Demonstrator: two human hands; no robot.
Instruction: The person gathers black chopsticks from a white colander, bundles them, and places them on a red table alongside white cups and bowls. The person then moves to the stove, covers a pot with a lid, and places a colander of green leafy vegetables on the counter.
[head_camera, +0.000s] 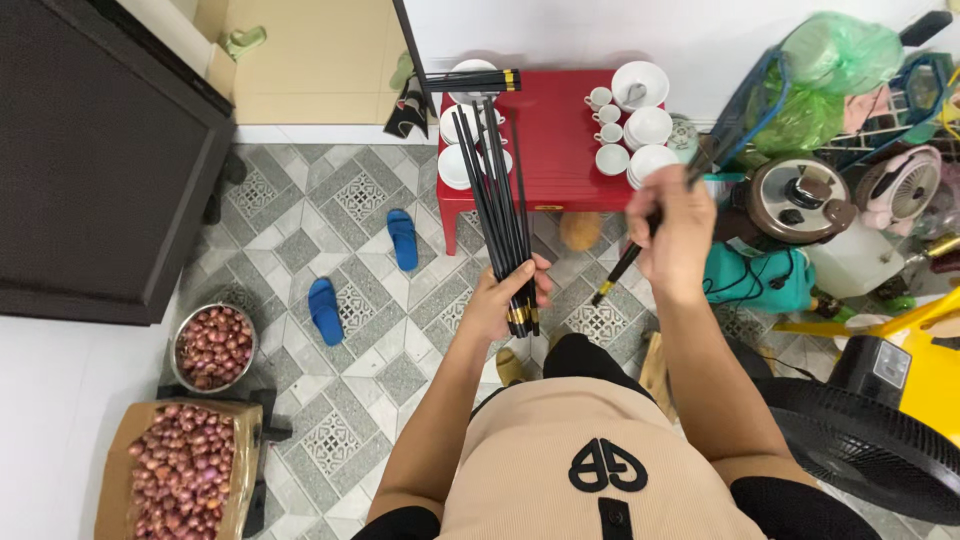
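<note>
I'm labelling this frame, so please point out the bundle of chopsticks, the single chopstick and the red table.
bundle of chopsticks (497, 190): head view, middle of the black sticks above the left hand.
single chopstick (616, 273): head view, lower shaft below the right hand.
red table (555, 140): head view, bare top.

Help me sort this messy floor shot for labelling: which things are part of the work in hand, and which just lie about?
In hand:
left hand gripping black chopstick bundle
right hand holding single chopstick
chopsticks on red table

Lying about:
blue slippers
shallot bowl
shallot box
rice cooker
</note>
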